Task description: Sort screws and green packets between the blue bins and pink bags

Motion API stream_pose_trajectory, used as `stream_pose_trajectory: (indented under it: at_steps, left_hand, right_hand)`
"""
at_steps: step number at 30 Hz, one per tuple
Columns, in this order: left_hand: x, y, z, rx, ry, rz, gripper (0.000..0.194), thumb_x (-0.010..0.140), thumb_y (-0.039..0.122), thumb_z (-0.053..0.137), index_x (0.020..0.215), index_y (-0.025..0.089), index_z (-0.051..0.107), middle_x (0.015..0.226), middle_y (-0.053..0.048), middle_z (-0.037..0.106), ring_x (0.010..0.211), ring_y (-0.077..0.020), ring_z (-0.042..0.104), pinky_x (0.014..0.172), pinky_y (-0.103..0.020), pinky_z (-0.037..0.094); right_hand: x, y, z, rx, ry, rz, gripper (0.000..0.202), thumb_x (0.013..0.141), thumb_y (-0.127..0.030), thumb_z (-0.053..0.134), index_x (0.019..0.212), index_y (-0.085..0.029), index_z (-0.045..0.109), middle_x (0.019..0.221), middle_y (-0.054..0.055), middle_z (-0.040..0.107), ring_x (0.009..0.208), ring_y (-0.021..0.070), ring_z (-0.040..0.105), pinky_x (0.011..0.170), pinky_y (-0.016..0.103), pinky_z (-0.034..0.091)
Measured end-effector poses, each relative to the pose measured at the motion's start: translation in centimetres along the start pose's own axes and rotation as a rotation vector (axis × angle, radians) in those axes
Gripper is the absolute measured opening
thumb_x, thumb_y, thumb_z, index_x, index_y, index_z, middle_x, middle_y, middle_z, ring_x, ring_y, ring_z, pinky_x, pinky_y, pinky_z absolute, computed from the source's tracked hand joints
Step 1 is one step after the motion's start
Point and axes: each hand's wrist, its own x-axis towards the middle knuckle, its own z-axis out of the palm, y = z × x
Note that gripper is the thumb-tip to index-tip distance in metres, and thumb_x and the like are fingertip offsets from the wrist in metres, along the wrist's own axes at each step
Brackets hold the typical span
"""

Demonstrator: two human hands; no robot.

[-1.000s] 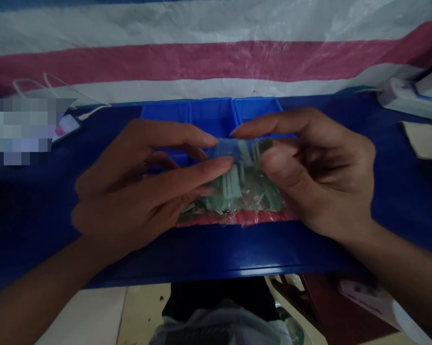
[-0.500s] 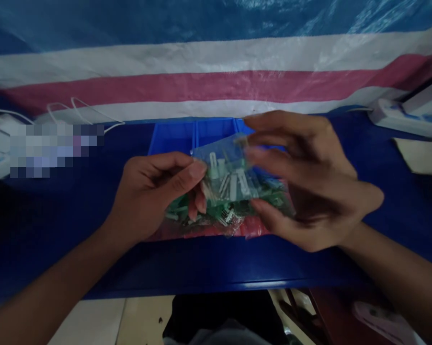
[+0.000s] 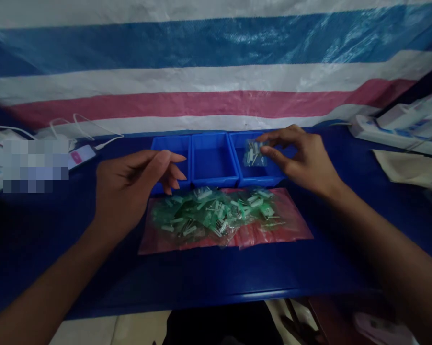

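Note:
Pinched between thumb and fingers of my right hand (image 3: pixel 300 155) is a small clear bag (image 3: pixel 255 153) of white and metal pieces, held over the right blue bin (image 3: pixel 273 181). My left hand (image 3: pixel 133 184) hovers near the left blue bin (image 3: pixel 171 143), its fingers bent and apart, holding nothing. Between the two stands the middle blue bin (image 3: pixel 215 155). In front of the bins, several greenish clear bags (image 3: pixel 216 211) with white and metal parts lie piled on a red plastic sheet (image 3: pixel 295 225).
The blue table (image 3: pixel 201 278) runs across the view before a striped tarp (image 3: pixel 201 43). A phone (image 3: pixel 82 156) and white cables are at the left. On the right lie a white power strip (image 3: pixel 370 129) and a beige sheet (image 3: pixel 403 165).
The small bag has left my left hand and moved right in my right hand, over the right bin. My left hand has shifted slightly left, and the view has tilted up.

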Motion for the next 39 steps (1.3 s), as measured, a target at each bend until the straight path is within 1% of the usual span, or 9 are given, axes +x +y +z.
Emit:
stream_pose_trajectory:
  at_steps: [3,8,12,17,21,24,27,33,39]
  left_hand:
    - [-0.1,-0.3,0.2,0.037,-0.003,0.003,0.015,0.101,0.043,0.078,0.093,0.033,0.087,0.076,0.000,0.078,0.059,-0.0143,0.067,0.052,-0.026,0.057]
    - [-0.4,0.2,0.6,0.160,0.002,0.015,0.020,0.101,0.045,0.073,0.091,0.033,0.085,0.075,0.003,0.078,0.059,-0.0152,0.068,0.055,-0.029,0.057]
    - [0.0,-0.5,0.0,0.420,-0.050,0.129,0.020,0.102,0.045,0.069,0.096,0.034,0.085,0.091,0.003,0.083,0.080,-0.0210,0.076,0.080,-0.037,0.064]
    - [0.3,-2.3,-0.9,0.613,-0.241,0.259,0.023,0.103,0.041,0.066,0.113,0.034,0.085,0.129,0.001,0.081,0.117,-0.0280,0.077,0.107,-0.043,0.062]
    - [0.2,-2.6,-0.9,0.610,-0.336,0.247,0.023,0.104,0.043,0.066,0.115,0.035,0.085,0.139,0.000,0.076,0.125,-0.0312,0.076,0.109,-0.048,0.064]
    - [0.1,-2.5,-0.6,0.613,-0.364,0.277,0.023,0.105,0.039,0.065,0.114,0.033,0.085,0.130,-0.001,0.080,0.130,-0.0316,0.074,0.116,-0.052,0.061]
    - [0.0,-2.5,-0.5,0.632,-0.368,0.315,0.024,0.106,0.036,0.063,0.116,0.031,0.084,0.126,-0.002,0.081,0.130,-0.0310,0.074,0.117,-0.052,0.061]
    - [-0.1,-2.3,-0.5,0.721,-0.350,0.443,0.023,0.109,0.027,0.060,0.117,0.026,0.081,0.124,-0.001,0.082,0.126,-0.0233,0.077,0.114,-0.040,0.064]
    - [0.0,-2.2,-0.5,0.774,-0.340,0.500,0.022,0.110,0.024,0.059,0.117,0.021,0.079,0.122,-0.002,0.083,0.123,-0.0221,0.078,0.109,-0.038,0.067]
  right_hand:
    - [0.1,1.2,0.0,-0.059,-0.126,0.000,0.028,0.095,-0.041,0.073,0.117,-0.025,0.083,0.090,0.007,0.080,0.088,0.0305,0.073,0.075,0.043,0.057]
    - [-0.2,0.9,0.4,-0.180,-0.221,-0.126,0.052,0.105,-0.068,0.054,0.088,-0.030,0.084,0.094,0.007,0.082,0.099,0.0329,0.071,0.092,0.053,0.055]
    - [-0.5,0.3,0.7,-0.204,-0.243,-0.154,0.068,0.105,-0.079,0.041,0.086,-0.031,0.084,0.108,0.008,0.084,0.116,0.0396,0.070,0.100,0.063,0.052]
    - [-0.9,-0.7,1.0,-0.037,-0.308,-0.129,0.071,0.108,-0.075,0.039,0.065,-0.027,0.069,0.052,0.000,0.058,0.063,0.0234,0.068,0.121,0.065,0.043]
    - [-1.0,-1.6,1.0,0.009,-0.326,-0.161,0.068,0.111,-0.066,0.044,0.056,-0.026,0.053,0.043,-0.006,0.041,0.046,0.0161,0.053,0.129,0.065,0.037]
    - [-1.1,-2.3,1.0,-0.034,-0.182,-0.237,0.057,0.112,-0.054,0.050,0.063,-0.026,0.060,0.054,-0.003,0.061,0.055,0.0181,0.063,0.118,0.058,0.050]
    - [-1.3,-3.6,1.0,0.016,-0.034,-0.458,0.021,0.107,-0.037,0.064,0.092,-0.029,0.076,0.089,0.001,0.083,0.080,0.0224,0.076,0.097,0.048,0.058]
    - [-2.4,-6.7,1.6,0.107,-0.302,-0.718,0.032,0.112,-0.036,0.058,0.126,-0.014,0.077,0.142,0.020,0.073,0.128,0.0305,0.071,0.100,0.048,0.059]
    - [-2.9,-7.1,2.2,-0.039,-0.320,-0.755,0.039,0.113,-0.039,0.055,0.123,-0.010,0.078,0.133,0.018,0.078,0.126,0.0318,0.073,0.101,0.050,0.061]
